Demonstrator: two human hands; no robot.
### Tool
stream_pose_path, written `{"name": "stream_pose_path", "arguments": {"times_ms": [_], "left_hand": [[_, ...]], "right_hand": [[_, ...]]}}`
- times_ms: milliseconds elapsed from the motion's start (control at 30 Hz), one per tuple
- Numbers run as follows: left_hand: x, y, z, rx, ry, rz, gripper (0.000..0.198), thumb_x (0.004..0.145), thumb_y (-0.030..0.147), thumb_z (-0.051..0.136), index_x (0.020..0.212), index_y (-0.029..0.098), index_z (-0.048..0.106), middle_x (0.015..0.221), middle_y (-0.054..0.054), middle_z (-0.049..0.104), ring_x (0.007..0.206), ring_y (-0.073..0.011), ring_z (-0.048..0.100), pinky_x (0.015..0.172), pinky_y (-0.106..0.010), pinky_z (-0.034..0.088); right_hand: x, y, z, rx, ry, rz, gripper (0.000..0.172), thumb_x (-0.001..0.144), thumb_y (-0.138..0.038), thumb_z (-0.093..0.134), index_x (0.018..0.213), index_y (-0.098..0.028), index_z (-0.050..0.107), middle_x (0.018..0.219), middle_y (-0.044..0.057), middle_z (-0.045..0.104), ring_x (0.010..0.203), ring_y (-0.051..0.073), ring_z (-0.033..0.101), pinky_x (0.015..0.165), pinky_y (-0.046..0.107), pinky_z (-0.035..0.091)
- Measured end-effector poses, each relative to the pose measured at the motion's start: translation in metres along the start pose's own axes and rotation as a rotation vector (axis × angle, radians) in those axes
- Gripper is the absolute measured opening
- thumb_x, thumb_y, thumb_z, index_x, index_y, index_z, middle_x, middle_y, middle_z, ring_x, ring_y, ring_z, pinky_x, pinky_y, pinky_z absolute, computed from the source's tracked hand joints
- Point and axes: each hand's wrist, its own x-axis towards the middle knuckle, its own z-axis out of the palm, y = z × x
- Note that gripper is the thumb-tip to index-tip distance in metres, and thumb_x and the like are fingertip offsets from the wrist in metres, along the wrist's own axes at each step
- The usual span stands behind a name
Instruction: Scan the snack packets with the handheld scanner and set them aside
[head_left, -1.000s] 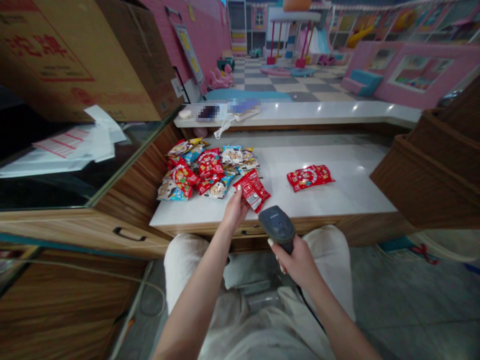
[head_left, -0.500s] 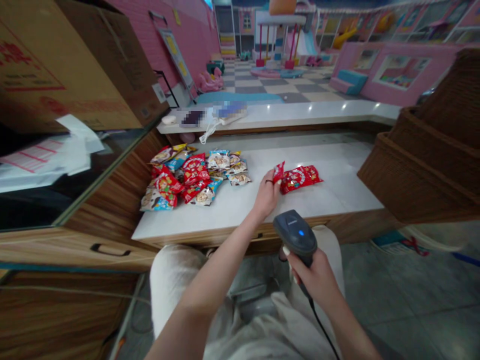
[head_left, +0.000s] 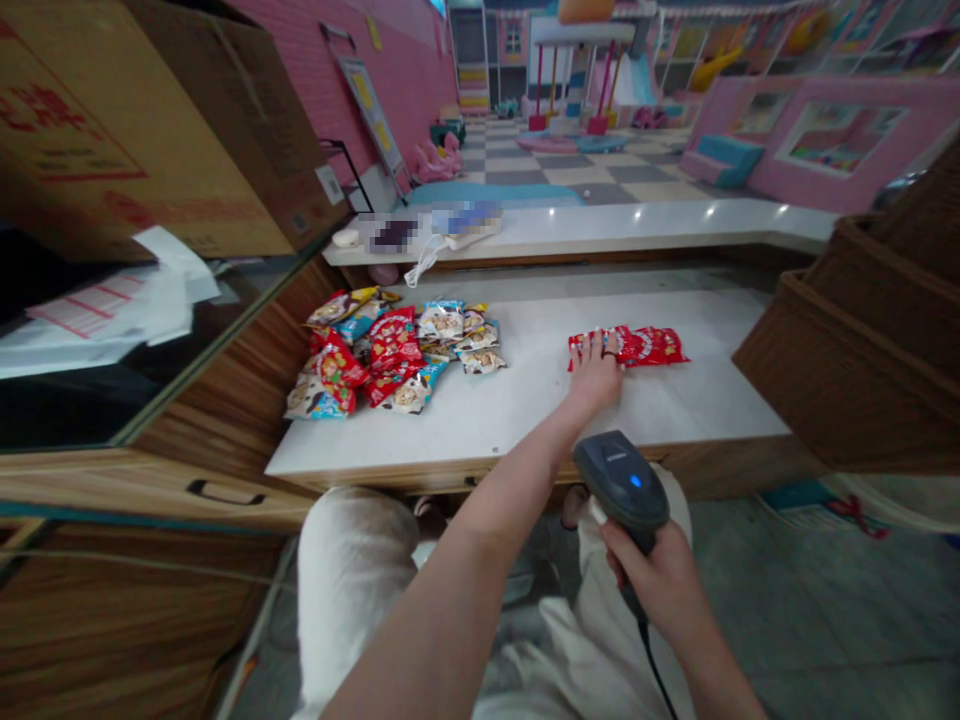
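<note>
My left hand [head_left: 596, 372] reaches across the white counter [head_left: 540, 400], fingers stretched flat on the near end of a small stack of red snack packets [head_left: 649, 345]. My right hand [head_left: 660, 580] hangs below the counter edge over my lap, closed round the handle of a dark grey barcode scanner [head_left: 622, 485] whose blue light is on; its cable runs down. A heap of several mixed red, blue and yellow snack packets [head_left: 390, 350] lies at the counter's left end, well apart from my left hand.
Brown wicker baskets [head_left: 862, 330] stand stacked at the counter's right. A big cardboard box [head_left: 150, 130] and loose papers [head_left: 120, 300] sit on a glass case at left. A raised white ledge [head_left: 600, 225] with a white cable runs behind. Drawer handle [head_left: 217, 490] lower left.
My left hand carried a red packet from beside the heap rightward and laid it on the red stack, where the fingers now lie flat. The scanner hand shifted slightly right and down.
</note>
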Motion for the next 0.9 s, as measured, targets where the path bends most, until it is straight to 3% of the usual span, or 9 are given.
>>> {"name": "stream_pose_path", "arguments": {"times_ms": [100, 200, 333, 400, 467, 567, 633, 767, 900], "left_hand": [[-0.016, -0.007, -0.015, -0.037, 0.024, 0.044, 0.075, 0.110, 0.025, 0.052, 0.182, 0.012, 0.036, 0.192, -0.023, 0.027, 0.181, -0.0381, 0.023, 0.147, -0.063, 0.018], [-0.059, -0.037, -0.037, -0.140, 0.125, 0.054, 0.077, 0.108, 0.027, 0.057, 0.182, 0.019, 0.035, 0.190, -0.021, 0.034, 0.178, -0.0353, 0.031, 0.146, -0.064, 0.024], [-0.133, -0.107, -0.085, -0.190, 0.486, 0.029, 0.076, 0.108, 0.030, 0.060, 0.180, 0.019, 0.036, 0.187, -0.023, 0.038, 0.177, -0.0327, 0.034, 0.146, -0.058, 0.026], [-0.164, -0.146, -0.118, -0.117, 0.705, -0.060, 0.074, 0.108, 0.031, 0.062, 0.178, 0.024, 0.040, 0.188, -0.020, 0.038, 0.179, -0.0322, 0.030, 0.147, -0.058, 0.021], [-0.185, -0.183, -0.152, -0.012, 0.838, -0.199, 0.079, 0.105, 0.030, 0.067, 0.178, 0.023, 0.039, 0.190, -0.020, 0.033, 0.181, -0.0341, 0.022, 0.148, -0.058, 0.016], [-0.201, -0.227, -0.192, 0.064, 0.861, -0.367, 0.093, 0.098, 0.029, 0.075, 0.180, 0.017, 0.033, 0.192, -0.025, 0.023, 0.182, -0.0404, 0.015, 0.148, -0.064, 0.012], [-0.202, -0.247, -0.205, 0.058, 0.819, -0.425, 0.097, 0.095, 0.027, 0.078, 0.179, 0.013, 0.033, 0.192, -0.028, 0.022, 0.182, -0.0435, 0.015, 0.147, -0.067, 0.013], [-0.199, -0.267, -0.210, -0.021, 0.752, -0.458, 0.084, 0.096, 0.021, 0.070, 0.174, 0.008, 0.042, 0.187, -0.030, 0.033, 0.179, -0.0404, 0.029, 0.147, -0.062, 0.019], [-0.206, -0.269, -0.211, -0.177, 0.827, -0.426, 0.068, 0.105, 0.029, 0.062, 0.171, 0.014, 0.051, 0.184, -0.023, 0.045, 0.175, -0.0336, 0.038, 0.148, -0.054, 0.021]], "right_hand": [[0.000, 0.005, 0.000, -0.019, -0.013, -0.013, 0.047, 0.092, -0.059, 0.077, 0.061, -0.027, 0.061, 0.044, 0.001, 0.059, 0.041, 0.019, 0.054, 0.047, 0.030, 0.046], [-0.001, 0.005, 0.008, -0.007, -0.052, -0.022, 0.048, 0.092, -0.061, 0.078, 0.062, -0.027, 0.062, 0.045, 0.000, 0.059, 0.041, 0.019, 0.054, 0.047, 0.030, 0.045], [-0.006, -0.002, 0.024, 0.042, -0.121, -0.009, 0.040, 0.091, -0.059, 0.080, 0.075, -0.022, 0.072, 0.049, -0.001, 0.061, 0.042, 0.018, 0.053, 0.046, 0.029, 0.042], [-0.008, -0.007, 0.031, 0.052, -0.151, -0.013, 0.040, 0.090, -0.059, 0.081, 0.079, -0.021, 0.075, 0.050, -0.001, 0.062, 0.043, 0.018, 0.054, 0.046, 0.029, 0.042], [-0.009, -0.012, 0.037, 0.053, -0.167, -0.024, 0.040, 0.090, -0.059, 0.081, 0.079, -0.022, 0.074, 0.050, -0.001, 0.062, 0.043, 0.018, 0.055, 0.046, 0.029, 0.043], [-0.009, -0.018, 0.044, 0.039, -0.177, -0.038, 0.039, 0.089, -0.059, 0.081, 0.076, -0.023, 0.071, 0.050, -0.001, 0.062, 0.042, 0.019, 0.056, 0.046, 0.029, 0.045], [-0.010, -0.021, 0.047, 0.024, -0.182, -0.052, 0.039, 0.088, -0.059, 0.081, 0.074, -0.024, 0.069, 0.050, 0.000, 0.062, 0.042, 0.019, 0.056, 0.045, 0.029, 0.045], [-0.013, -0.028, 0.051, -0.002, -0.191, -0.066, 0.041, 0.087, -0.060, 0.081, 0.070, -0.026, 0.067, 0.048, 0.000, 0.060, 0.041, 0.019, 0.056, 0.044, 0.029, 0.045], [-0.015, -0.034, 0.054, -0.022, -0.190, -0.073, 0.045, 0.086, -0.064, 0.081, 0.067, -0.027, 0.064, 0.046, 0.000, 0.059, 0.040, 0.019, 0.055, 0.042, 0.029, 0.045]]}}
